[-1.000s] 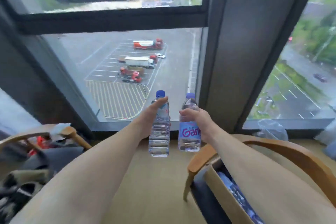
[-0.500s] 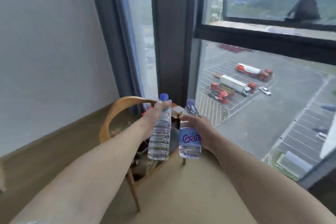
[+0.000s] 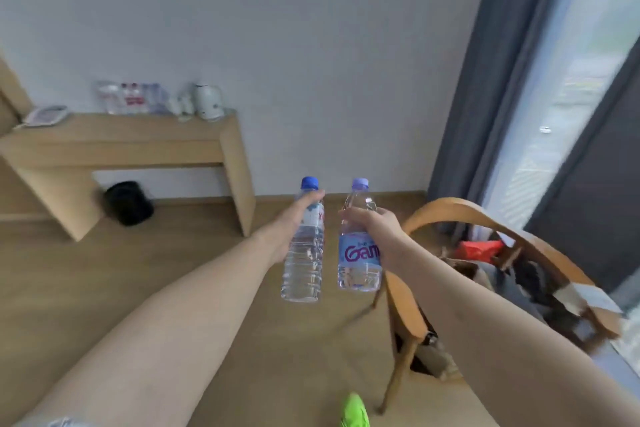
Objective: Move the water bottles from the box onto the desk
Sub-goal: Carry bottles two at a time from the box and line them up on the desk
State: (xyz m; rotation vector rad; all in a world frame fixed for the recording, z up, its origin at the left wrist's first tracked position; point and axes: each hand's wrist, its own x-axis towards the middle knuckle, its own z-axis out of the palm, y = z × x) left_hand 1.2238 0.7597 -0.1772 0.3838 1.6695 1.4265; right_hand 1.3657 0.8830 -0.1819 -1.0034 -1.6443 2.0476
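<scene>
Arms stretched out ahead of me, each hand carrying a water bottle upright in the air above the wooden floor (image 3: 104, 281). My left hand (image 3: 294, 222) wraps the upper part of the dark-capped bottle (image 3: 304, 253), thumb lying near its neck. My right hand (image 3: 374, 229) curls round the shoulder of the pale-capped bottle (image 3: 356, 253), whose label faces me. The two bottles hang side by side, near each other but not touching. The desk (image 3: 138, 139) stands far off to the left against the wall; on its top sit more bottles (image 3: 128, 99), a white kettle (image 3: 207, 100) and a phone (image 3: 46, 114). A black bin (image 3: 128, 203) sits under it. On my right, a wooden chair (image 3: 485, 253) piled with clothes stands by the grey curtain (image 3: 485, 80).
</scene>
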